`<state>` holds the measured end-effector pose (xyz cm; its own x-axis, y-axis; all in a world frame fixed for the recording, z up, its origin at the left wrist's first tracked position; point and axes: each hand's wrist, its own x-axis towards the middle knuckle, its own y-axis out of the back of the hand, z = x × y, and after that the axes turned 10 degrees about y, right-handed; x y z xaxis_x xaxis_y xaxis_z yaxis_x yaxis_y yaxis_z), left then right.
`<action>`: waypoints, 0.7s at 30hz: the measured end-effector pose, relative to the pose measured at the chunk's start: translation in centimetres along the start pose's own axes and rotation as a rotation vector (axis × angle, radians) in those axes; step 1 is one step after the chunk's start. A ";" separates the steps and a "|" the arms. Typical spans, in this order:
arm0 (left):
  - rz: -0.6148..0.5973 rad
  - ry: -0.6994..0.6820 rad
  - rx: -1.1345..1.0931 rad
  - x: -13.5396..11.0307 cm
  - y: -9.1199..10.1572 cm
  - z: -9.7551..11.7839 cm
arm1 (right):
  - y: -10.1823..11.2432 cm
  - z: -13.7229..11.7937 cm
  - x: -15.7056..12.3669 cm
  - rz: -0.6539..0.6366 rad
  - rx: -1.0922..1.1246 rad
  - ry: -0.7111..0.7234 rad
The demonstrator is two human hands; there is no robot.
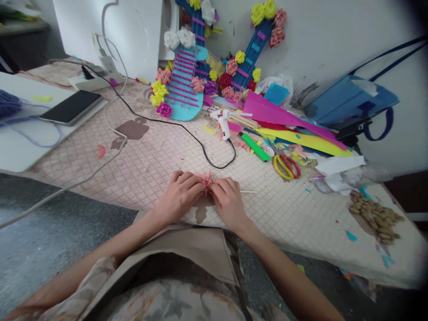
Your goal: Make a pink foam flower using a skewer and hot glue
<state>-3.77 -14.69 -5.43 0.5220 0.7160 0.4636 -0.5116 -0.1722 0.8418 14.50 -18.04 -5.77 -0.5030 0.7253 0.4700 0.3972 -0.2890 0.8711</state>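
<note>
The left hand [182,191] and the right hand [230,198] meet at the near edge of the table covered with a pale, diamond-quilted cloth [150,169]. Between them, near the middle of that edge, is a small salmon-pink crumpled paper flower [207,179], and the fingers of both hands pinch it from the left and right sides. Some fingertips are hidden in its folds. A thin pale wooden stick [249,191] shows just to the right of the right hand; whether it touches that hand cannot be told.

Farther back lies a white glue gun [224,125], its black cord [179,124] looping toward the hands and then away to the far left. To its right are a bright green, long plastic tool [256,147] and a pair of scissors with one yellow and one red handle [286,167]. At the far side, a light-blue board crossed by purple strips [183,87] leans upright, trimmed with paper flowers. A black-screened phone [73,107] lies at left, and a heap of brown peanut-like pods [377,218] at the near right.
</note>
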 end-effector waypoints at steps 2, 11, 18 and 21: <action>0.007 0.004 0.001 0.1 -0.1 0.0 | 0.0 0.0 0.0 0.006 0.003 -0.004; -0.001 0.025 -0.035 -0.1 -0.5 -0.1 | 0.0 0.0 -0.3 0.012 0.037 -0.041; 0.015 0.033 -0.071 -0.3 -0.7 -0.2 | 0.1 -0.1 -0.4 0.027 0.075 -0.058; 0.018 0.031 -0.075 -0.3 -0.7 -0.2 | 0.1 -0.1 -0.4 0.031 0.083 -0.059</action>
<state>-3.68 -14.68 -6.19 0.4918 0.7338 0.4687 -0.5711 -0.1345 0.8098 14.66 -18.40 -5.83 -0.4443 0.7533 0.4849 0.4750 -0.2609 0.8404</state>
